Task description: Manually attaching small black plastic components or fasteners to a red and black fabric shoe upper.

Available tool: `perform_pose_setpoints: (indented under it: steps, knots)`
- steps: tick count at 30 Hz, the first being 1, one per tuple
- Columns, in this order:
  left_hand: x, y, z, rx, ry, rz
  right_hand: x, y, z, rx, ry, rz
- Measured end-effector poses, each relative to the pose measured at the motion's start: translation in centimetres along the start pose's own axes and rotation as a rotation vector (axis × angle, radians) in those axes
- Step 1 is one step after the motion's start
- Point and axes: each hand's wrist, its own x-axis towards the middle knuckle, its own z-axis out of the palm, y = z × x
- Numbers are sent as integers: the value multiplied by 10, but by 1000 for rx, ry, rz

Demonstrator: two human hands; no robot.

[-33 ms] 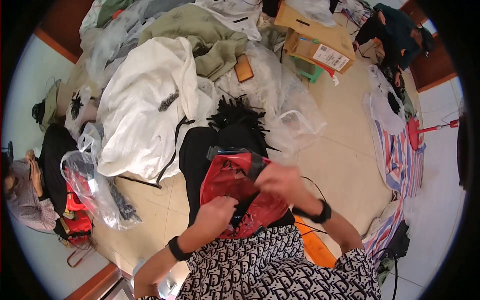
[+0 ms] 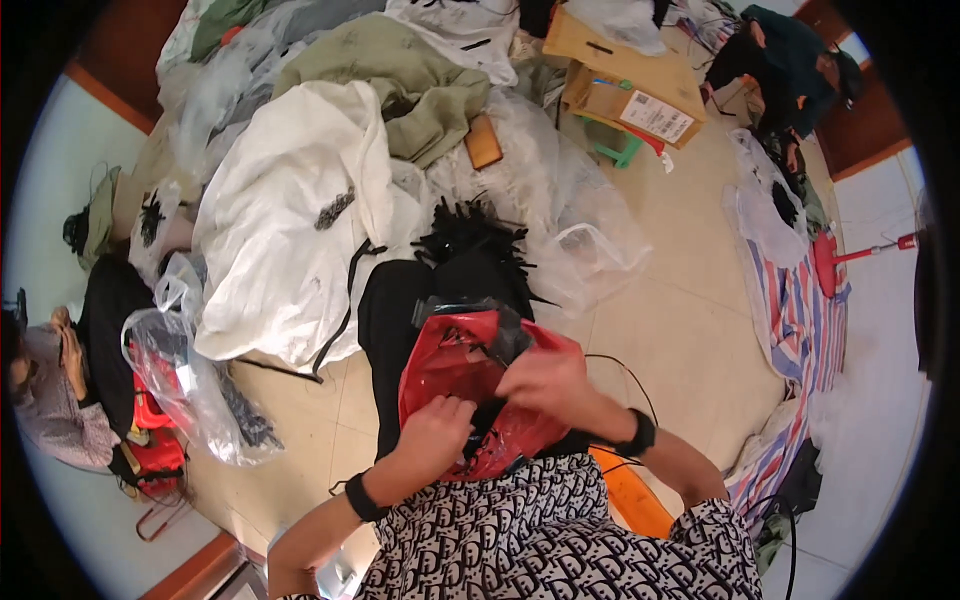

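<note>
An open red plastic bag point(image 2: 432, 362) rests on my lap, over my black trousers point(image 2: 393, 300). Dark pieces lie inside it, too small to make out, and black tape-like strips run along its far rim. My left hand point(image 2: 437, 437) is closed with curled fingers at the bag's near left side; what it pinches, if anything, is hidden. My right hand point(image 2: 553, 385), also closed, is at the bag's right side, fingertips together over the opening; whatever is in them does not show. Beyond the bag, a bundle of black strips point(image 2: 470, 238) lies by my knees.
A white sack point(image 2: 285, 230) and clear plastic sheeting point(image 2: 570, 200) spread ahead. A cardboard box point(image 2: 635, 100) stands on a green stool point(image 2: 622, 150). An orange seat point(image 2: 630, 495) is under me. One person point(image 2: 60, 390) sits at left, another point(image 2: 790, 70) at far right.
My right hand has come slightly down and to the left over the bag, and it is less blurred. The left hand stays almost in place.
</note>
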Motion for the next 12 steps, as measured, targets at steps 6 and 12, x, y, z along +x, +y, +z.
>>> perform_pose_setpoints:
  steps: [6,12]
  knots:
    - [-2,-13,30,238,-160,146,-24,19,43,-621,-266,-156]
    - [-10,-16,21,91,-204,20,-19,17,52,-642,-453,-92]
